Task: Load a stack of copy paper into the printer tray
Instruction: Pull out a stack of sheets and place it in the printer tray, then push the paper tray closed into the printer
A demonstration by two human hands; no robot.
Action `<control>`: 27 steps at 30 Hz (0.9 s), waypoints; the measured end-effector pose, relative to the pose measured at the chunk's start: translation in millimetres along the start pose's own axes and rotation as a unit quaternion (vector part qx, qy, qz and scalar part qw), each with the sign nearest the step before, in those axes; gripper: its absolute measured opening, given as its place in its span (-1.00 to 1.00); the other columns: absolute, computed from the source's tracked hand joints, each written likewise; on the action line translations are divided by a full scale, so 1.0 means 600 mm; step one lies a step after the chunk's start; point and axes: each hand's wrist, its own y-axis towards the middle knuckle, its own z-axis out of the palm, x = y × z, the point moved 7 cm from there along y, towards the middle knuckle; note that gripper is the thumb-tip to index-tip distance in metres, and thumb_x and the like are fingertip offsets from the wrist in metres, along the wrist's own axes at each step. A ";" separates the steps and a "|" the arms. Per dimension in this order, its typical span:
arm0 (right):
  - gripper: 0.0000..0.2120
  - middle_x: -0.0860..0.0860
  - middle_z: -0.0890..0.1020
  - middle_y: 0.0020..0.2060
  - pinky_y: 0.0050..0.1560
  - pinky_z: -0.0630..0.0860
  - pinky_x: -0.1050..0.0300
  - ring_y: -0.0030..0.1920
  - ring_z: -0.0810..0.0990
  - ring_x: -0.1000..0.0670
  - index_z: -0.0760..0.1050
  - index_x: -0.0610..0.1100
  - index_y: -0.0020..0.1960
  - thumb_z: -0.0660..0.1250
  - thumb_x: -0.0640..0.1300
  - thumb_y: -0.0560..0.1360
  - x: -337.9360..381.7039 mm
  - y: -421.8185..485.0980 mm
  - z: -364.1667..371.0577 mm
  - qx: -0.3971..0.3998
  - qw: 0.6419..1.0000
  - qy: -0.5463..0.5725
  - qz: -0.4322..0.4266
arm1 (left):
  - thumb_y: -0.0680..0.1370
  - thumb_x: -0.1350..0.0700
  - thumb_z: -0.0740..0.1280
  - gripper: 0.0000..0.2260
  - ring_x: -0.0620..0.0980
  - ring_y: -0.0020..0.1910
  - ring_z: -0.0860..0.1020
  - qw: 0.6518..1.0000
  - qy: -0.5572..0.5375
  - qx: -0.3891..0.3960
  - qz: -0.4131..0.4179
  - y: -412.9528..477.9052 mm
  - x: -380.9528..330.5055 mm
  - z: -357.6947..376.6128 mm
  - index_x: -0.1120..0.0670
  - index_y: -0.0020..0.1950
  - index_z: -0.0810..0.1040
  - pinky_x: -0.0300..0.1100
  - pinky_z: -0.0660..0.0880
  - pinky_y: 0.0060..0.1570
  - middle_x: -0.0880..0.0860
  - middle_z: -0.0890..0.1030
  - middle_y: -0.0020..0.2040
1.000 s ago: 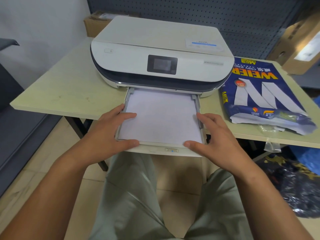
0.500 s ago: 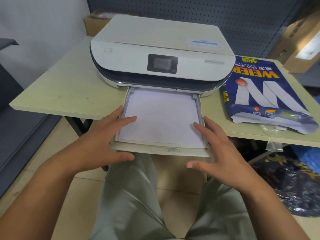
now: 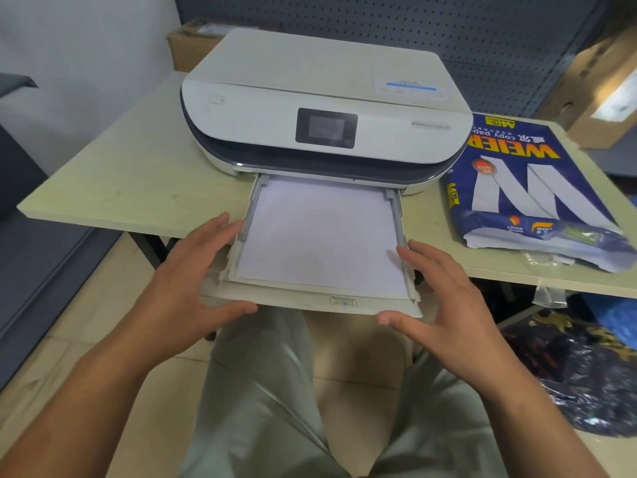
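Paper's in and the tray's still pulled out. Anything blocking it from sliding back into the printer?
Nothing visible. The tray lines up with the printer slot, paper lies flat inside, and left hand and right hand flank its front corners.

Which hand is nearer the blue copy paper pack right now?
Right. The right hand is at the tray's right front corner, on the side of the blue copy paper pack; the left hand is at the tray's far, left side.

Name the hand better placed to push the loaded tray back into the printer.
Left hand: its thumb already sits against the tray front edge, fingers along the side. The right hand hovers just off the corner.
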 end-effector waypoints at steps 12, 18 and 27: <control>-0.15 0.00 0.33 0.50 0.45 0.17 0.05 0.51 0.19 -0.07 0.39 0.06 0.47 0.35 0.42 0.28 0.003 0.032 -0.011 -0.077 0.994 -0.072 0.009 | 0.37 -0.25 0.43 -0.21 -0.13 0.57 0.09 0.998 0.033 -0.038 0.027 0.035 -0.019 -0.002 -0.29 0.54 0.16 0.04 0.20 0.45 -0.22 0.16 0.59; -0.17 -0.02 0.21 0.57 0.47 0.11 0.07 0.57 0.10 -0.08 0.34 0.08 0.50 0.53 0.26 0.31 -0.003 0.060 -0.009 -0.100 0.992 -0.065 0.029 | 0.38 -0.10 0.56 -0.22 -0.04 0.61 -0.03 0.993 0.069 -0.077 0.052 0.072 -0.027 -0.005 -0.18 0.52 0.28 0.20 0.17 0.48 -0.10 0.13 0.61; -0.14 -0.06 0.12 0.59 0.52 0.18 -0.08 0.59 0.07 -0.14 0.27 0.08 0.52 0.56 0.19 0.33 0.002 0.102 -0.013 -0.118 0.989 -0.074 0.054 | 0.41 -0.05 0.53 -0.32 -0.01 0.60 0.02 0.990 0.069 -0.105 0.067 0.111 -0.029 0.008 -0.14 0.48 0.35 0.20 0.19 0.48 -0.06 0.22 0.59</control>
